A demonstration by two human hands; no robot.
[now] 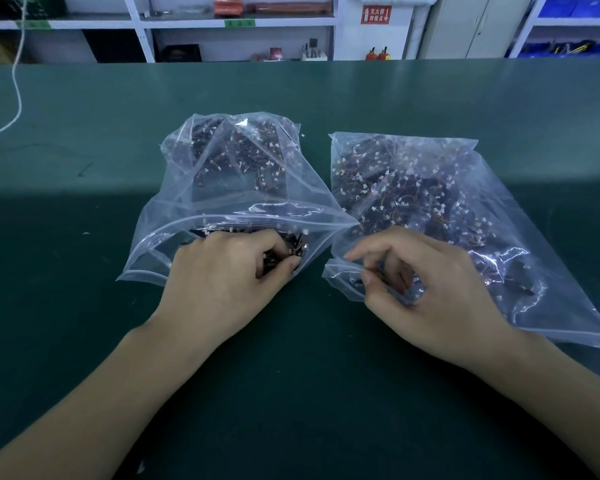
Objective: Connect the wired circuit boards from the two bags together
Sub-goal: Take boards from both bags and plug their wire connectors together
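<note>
two clear plastic bags lie side by side on the green table [84,140], and both are stuffed with small dark circuit boards trailing thin orange wires and little white plugs. the left bag [222,181] is the landmark here: its mouth faces the person and gapes wide, the zip rim curving over the opening. the right bag [447,202] lies just to the right of it, their near corners almost touching, and it stretches away toward the near right edge of the table

the left hand [222,271] reaches into the mouth of the left bag, fingers curled, thumb and forefinger pinching a dark board [278,263] right at the opening — the rest of that piece is hidden under the fingers. the right hand [426,292] sits to the right of the left bag, at the mouth of the other one, its fingers bent and pinching at the plastic rim and whatever lies just inside; whether it grips a board or only the plastic cannot be told

well to the left of the left bag a white cord [16,81] hangs down and runs across the table. far behind it stand white shelves [142,26] with boxes, a red sign [376,14] and two small red extinguishers [377,54]
</note>
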